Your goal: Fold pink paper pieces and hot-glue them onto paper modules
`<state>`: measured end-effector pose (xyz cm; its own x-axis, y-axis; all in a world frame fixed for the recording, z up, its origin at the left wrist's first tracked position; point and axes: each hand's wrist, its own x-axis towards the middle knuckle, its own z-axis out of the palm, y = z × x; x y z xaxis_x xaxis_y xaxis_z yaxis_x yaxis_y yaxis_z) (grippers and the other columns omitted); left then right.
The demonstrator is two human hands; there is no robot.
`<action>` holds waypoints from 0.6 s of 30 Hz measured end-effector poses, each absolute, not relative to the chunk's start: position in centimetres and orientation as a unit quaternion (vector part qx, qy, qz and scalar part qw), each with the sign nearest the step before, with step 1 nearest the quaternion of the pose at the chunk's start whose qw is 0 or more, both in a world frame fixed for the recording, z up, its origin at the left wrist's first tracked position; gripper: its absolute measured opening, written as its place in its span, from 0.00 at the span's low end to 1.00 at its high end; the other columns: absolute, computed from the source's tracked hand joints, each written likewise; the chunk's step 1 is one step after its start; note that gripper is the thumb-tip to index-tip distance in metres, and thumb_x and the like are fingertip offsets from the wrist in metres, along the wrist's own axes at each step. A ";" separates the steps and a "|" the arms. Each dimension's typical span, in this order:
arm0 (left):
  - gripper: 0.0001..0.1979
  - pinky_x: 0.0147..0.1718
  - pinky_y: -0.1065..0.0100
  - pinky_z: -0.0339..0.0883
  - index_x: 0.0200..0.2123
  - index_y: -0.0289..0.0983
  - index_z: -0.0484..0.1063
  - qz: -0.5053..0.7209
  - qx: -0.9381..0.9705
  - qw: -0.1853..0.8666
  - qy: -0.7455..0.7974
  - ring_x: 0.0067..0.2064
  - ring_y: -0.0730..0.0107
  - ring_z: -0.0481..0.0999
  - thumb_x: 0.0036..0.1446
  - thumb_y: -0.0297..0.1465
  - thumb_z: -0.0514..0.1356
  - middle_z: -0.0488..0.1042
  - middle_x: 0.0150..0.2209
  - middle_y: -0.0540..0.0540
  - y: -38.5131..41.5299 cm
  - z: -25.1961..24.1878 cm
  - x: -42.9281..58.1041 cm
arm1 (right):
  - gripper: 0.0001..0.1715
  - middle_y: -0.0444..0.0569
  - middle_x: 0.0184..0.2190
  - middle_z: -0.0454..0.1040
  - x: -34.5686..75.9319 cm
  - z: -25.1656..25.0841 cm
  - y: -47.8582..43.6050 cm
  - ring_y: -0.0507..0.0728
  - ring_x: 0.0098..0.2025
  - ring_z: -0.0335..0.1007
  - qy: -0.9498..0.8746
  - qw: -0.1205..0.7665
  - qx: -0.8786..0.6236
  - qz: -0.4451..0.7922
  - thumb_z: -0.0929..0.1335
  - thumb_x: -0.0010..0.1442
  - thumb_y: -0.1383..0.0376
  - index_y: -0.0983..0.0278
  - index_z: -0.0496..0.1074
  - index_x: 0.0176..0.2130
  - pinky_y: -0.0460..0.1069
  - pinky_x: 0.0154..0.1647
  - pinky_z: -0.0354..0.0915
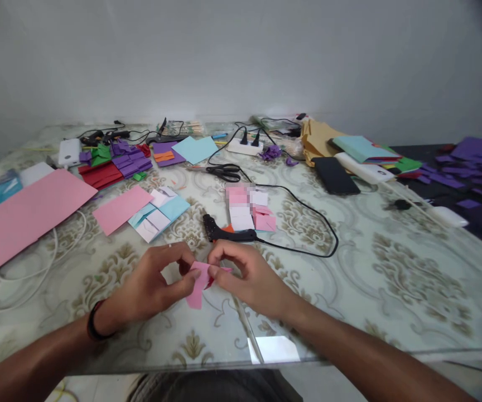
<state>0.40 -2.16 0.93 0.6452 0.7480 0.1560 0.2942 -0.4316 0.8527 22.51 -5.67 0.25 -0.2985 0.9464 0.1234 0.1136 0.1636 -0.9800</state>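
Note:
A small pink folded paper piece (197, 286) is pinched between both hands just above the glass table (391, 290) near its front edge. My left hand (157, 279) grips its left side with fingers closed; a dark band circles that wrist. My right hand (245, 273) pinches the right side, where a bit of red shows under the fingers. Just beyond my hands lies a black glue gun (220, 230) with its cord running right.
Pink sheets (23, 215) and blue-white folded pieces (159, 212) lie left. Pink squares (249, 209), black scissors (224, 172), a white power strip (245, 146), a black phone (335, 176), purple and red paper stacks (115, 162) and coloured sheets (366, 151) sit behind.

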 end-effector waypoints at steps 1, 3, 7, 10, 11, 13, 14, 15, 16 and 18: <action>0.07 0.35 0.67 0.66 0.34 0.37 0.74 0.256 0.804 0.429 0.323 0.32 0.71 0.73 0.66 0.30 0.62 0.76 0.31 0.49 -2.2 1.0 0.5 | 0.06 0.43 0.29 0.70 22.5 0.4 -5.7 0.53 0.33 0.65 -0.633 0.425 -0.412 0.499 0.70 0.63 0.65 0.62 0.71 0.32 0.48 0.36 0.61; 0.07 0.35 0.68 0.66 0.33 0.37 0.73 0.245 0.802 0.439 0.323 0.32 0.71 0.72 0.67 0.30 0.61 0.76 0.31 0.49 -2.2 1.0 0.6 | 0.08 0.43 0.30 0.70 22.6 0.7 -5.8 0.53 0.33 0.66 -0.628 0.424 -0.396 0.519 0.69 0.65 0.61 0.62 0.72 0.34 0.48 0.36 0.62; 0.12 0.34 0.68 0.64 0.31 0.37 0.72 0.259 0.783 0.454 0.338 0.31 0.72 0.69 0.69 0.33 0.60 0.72 0.29 0.50 -2.0 1.0 0.5 | 0.11 0.43 0.29 0.70 22.6 0.9 -6.0 0.53 0.32 0.64 -0.640 0.383 -0.424 0.514 0.72 0.63 0.57 0.62 0.73 0.35 0.47 0.32 0.59; 0.12 0.35 0.67 0.64 0.32 0.37 0.71 0.239 0.781 0.468 0.337 0.32 0.70 0.69 0.69 0.34 0.59 0.72 0.30 0.50 -2.0 1.2 0.5 | 0.12 0.40 0.25 0.66 22.5 0.6 -6.0 0.51 0.28 0.59 -0.645 0.356 -0.465 0.492 0.72 0.63 0.61 0.63 0.71 0.30 0.47 0.28 0.55; 0.12 0.35 0.67 0.64 0.32 0.37 0.71 0.221 0.787 0.467 0.338 0.33 0.70 0.69 0.69 0.34 0.58 0.73 0.30 0.50 -2.0 1.3 0.5 | 0.12 0.40 0.24 0.65 22.5 0.4 -6.0 0.51 0.27 0.58 -0.645 0.354 -0.468 0.490 0.72 0.63 0.61 0.63 0.71 0.29 0.47 0.28 0.53; 0.11 0.33 0.68 0.63 0.31 0.36 0.71 0.184 0.805 0.452 0.337 0.32 0.71 0.69 0.68 0.32 0.58 0.72 0.29 0.50 -2.0 1.6 0.5 | 0.13 0.40 0.23 0.64 22.5 0.2 -6.0 0.50 0.27 0.56 -0.646 0.355 -0.468 0.487 0.72 0.63 0.62 0.63 0.70 0.28 0.47 0.27 0.52; 0.11 0.33 0.68 0.62 0.30 0.36 0.70 0.168 0.814 0.444 0.334 0.31 0.71 0.68 0.68 0.32 0.57 0.72 0.29 0.51 -2.0 1.8 0.6 | 0.14 0.39 0.23 0.63 22.5 0.2 -6.0 0.50 0.26 0.56 -0.648 0.355 -0.469 0.484 0.72 0.62 0.62 0.63 0.70 0.27 0.47 0.27 0.52; 0.12 0.32 0.68 0.61 0.30 0.36 0.70 0.156 0.822 0.438 0.329 0.31 0.71 0.69 0.68 0.32 0.57 0.72 0.28 0.51 -2.0 1.9 0.6 | 0.14 0.39 0.23 0.63 22.6 0.2 -6.0 0.50 0.26 0.56 -0.649 0.353 -0.469 0.483 0.72 0.62 0.62 0.63 0.69 0.26 0.47 0.27 0.51; 0.13 0.32 0.68 0.61 0.29 0.36 0.70 0.151 0.827 0.436 0.322 0.31 0.71 0.69 0.68 0.32 0.57 0.72 0.28 0.51 -2.0 2.0 0.7 | 0.15 0.39 0.22 0.62 22.6 0.3 -6.0 0.50 0.26 0.55 -0.651 0.352 -0.467 0.484 0.72 0.62 0.62 0.63 0.68 0.26 0.47 0.27 0.51; 0.14 0.33 0.68 0.61 0.30 0.36 0.70 0.155 0.830 0.438 0.309 0.32 0.71 0.70 0.69 0.33 0.56 0.73 0.28 0.50 -1.9 2.1 0.7 | 0.17 0.39 0.21 0.61 22.7 0.5 -6.0 0.50 0.25 0.54 -0.652 0.350 -0.461 0.490 0.72 0.62 0.62 0.63 0.67 0.24 0.47 0.26 0.51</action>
<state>0.71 -1.89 2.12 0.7606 0.6491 -0.0128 0.3768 -0.4253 0.8228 22.65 -6.03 0.52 -0.3302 0.9439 0.0057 0.2573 0.0958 -0.9616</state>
